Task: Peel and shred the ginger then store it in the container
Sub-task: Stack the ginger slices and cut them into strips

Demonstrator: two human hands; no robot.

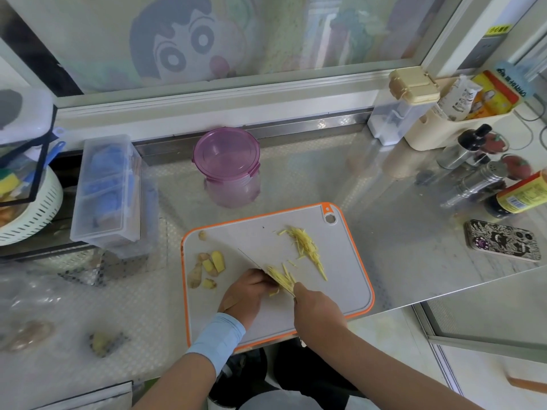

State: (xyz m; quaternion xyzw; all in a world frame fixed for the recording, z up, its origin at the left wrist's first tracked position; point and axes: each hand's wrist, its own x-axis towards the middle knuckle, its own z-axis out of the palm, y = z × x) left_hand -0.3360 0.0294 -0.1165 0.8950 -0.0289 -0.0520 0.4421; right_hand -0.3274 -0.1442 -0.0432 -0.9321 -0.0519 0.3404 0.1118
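Observation:
A grey cutting board with an orange rim lies on the steel counter. My right hand grips a knife whose thin blade runs diagonally up-left across the board. My left hand presses on ginger slices right beside the blade, fingers curled. A pile of ginger shreds lies on the board's right half. Peel scraps and ginger chunks sit at its left edge. A purple round container with its lid on stands behind the board.
A clear lidded box stands to the left, a white colander beyond it. Bottles and shakers and a phone occupy the right side. Ginger bits lie on the counter at lower left.

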